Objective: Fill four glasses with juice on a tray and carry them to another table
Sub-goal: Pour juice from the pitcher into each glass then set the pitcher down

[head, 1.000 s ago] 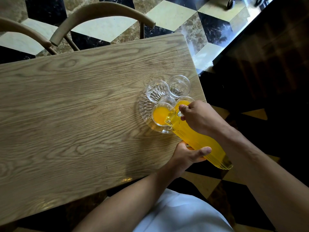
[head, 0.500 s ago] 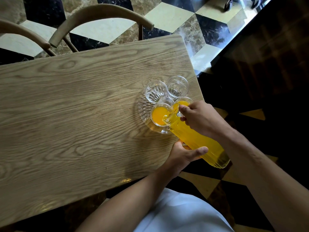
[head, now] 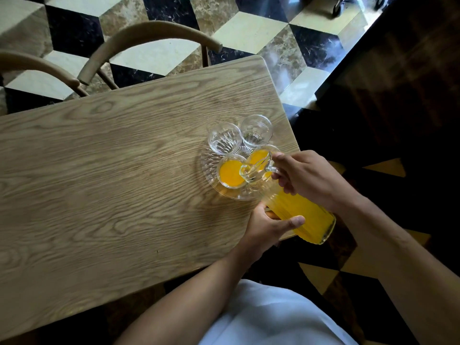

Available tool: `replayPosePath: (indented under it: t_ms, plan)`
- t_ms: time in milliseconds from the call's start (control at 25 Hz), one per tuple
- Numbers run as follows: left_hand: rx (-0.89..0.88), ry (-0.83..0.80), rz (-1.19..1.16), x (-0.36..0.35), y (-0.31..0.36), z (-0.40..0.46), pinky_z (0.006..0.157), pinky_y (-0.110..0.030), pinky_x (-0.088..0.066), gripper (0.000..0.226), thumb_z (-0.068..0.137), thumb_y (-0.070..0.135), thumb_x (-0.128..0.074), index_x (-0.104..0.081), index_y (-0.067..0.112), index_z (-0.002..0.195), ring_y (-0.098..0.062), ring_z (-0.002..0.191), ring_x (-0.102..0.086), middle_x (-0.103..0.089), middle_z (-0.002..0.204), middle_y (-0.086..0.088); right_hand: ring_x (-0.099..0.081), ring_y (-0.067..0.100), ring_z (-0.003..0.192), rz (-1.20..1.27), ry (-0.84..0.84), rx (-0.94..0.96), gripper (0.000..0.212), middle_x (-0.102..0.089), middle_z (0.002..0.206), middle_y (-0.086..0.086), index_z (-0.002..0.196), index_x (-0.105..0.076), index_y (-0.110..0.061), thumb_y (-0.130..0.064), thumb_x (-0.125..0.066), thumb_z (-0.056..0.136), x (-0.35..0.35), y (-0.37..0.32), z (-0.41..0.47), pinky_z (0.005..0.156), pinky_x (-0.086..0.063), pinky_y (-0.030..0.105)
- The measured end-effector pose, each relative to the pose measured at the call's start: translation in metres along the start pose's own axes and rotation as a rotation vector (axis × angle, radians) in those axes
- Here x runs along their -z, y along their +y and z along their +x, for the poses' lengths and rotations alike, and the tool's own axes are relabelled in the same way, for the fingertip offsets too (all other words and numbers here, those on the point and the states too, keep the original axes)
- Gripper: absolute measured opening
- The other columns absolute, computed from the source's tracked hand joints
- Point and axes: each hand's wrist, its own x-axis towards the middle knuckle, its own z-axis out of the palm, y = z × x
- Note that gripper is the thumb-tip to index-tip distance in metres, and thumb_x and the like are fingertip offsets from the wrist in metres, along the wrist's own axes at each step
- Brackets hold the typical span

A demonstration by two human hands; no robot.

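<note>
A round clear glass tray [head: 208, 168] sits near the right end of the wooden table [head: 112, 183]. On it stand two empty glasses [head: 224, 138] [head: 256, 129] at the back and two glasses with orange juice: the near-left one [head: 230, 174] and the near-right one [head: 258, 155], partly hidden by the jug's spout. A ribbed glass jug of juice [head: 301, 215] is tilted over the tray. My right hand [head: 308, 178] grips its handle; my left hand [head: 266, 225] holds its body from below.
Two curved wooden chair backs [head: 149, 36] [head: 37, 68] stand at the table's far side. The tray lies close to the table's right edge, beyond which is patterned tile floor [head: 249, 28] and a dark surface [head: 398, 95].
The jug has tipped back a little and its spout has risen from the near-left glass; juice now sits lower in the jug. Both hands keep their hold.
</note>
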Motion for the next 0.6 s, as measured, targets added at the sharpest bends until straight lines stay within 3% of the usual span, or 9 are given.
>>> replayPosePath:
  t_ms: [200,400,480,600]
  plan:
    - [-0.017,0.048,0.035,-0.032,0.004,0.010,0.076,-0.021,-0.061,0.051,0.078,0.005,-0.093,-0.067,0.012,0.122,-0.010,0.093,-0.081,-0.084,0.100,0.003,-0.056,0.015,0.056,0.050,-0.057,0.026,0.036,-0.061,0.057,-0.001,0.066,-0.068,-0.010,-0.036,-0.053,0.085,0.036,0.012,0.000,0.057,-0.046,0.032]
    - [-0.075,0.155,0.032,-0.085,0.012,0.022,0.080,-0.028,-0.062,0.080,0.063,0.031,-0.098,-0.065,0.004,0.130,-0.017,0.095,-0.080,-0.083,0.108,-0.007,-0.056,0.007,0.047,-0.059,-0.083,0.156,0.034,-0.061,0.049,-0.004,0.068,-0.072,-0.011,-0.031,-0.059,0.092,0.085,0.021,0.006,0.045,-0.041,0.017]
    - [-0.085,0.203,0.014,-0.098,0.013,0.027,0.075,-0.023,-0.061,0.084,0.059,0.036,-0.097,-0.062,0.003,0.128,-0.010,0.086,-0.079,-0.084,0.095,0.000,-0.056,0.005,0.046,-0.107,-0.118,0.218,0.034,-0.063,0.050,-0.004,0.072,-0.075,-0.009,-0.029,-0.062,0.096,0.101,0.021,0.009,0.044,-0.041,0.015]
    - [-0.110,0.228,-0.026,-0.115,0.012,0.038,0.069,-0.018,-0.059,0.064,0.066,0.031,-0.096,-0.060,0.011,0.115,-0.001,0.074,-0.075,-0.080,0.078,0.011,-0.056,0.005,0.045,-0.187,-0.152,0.317,0.037,-0.068,0.056,0.001,0.072,-0.075,-0.008,-0.032,-0.064,0.099,0.126,0.019,0.011,0.046,-0.043,0.017]
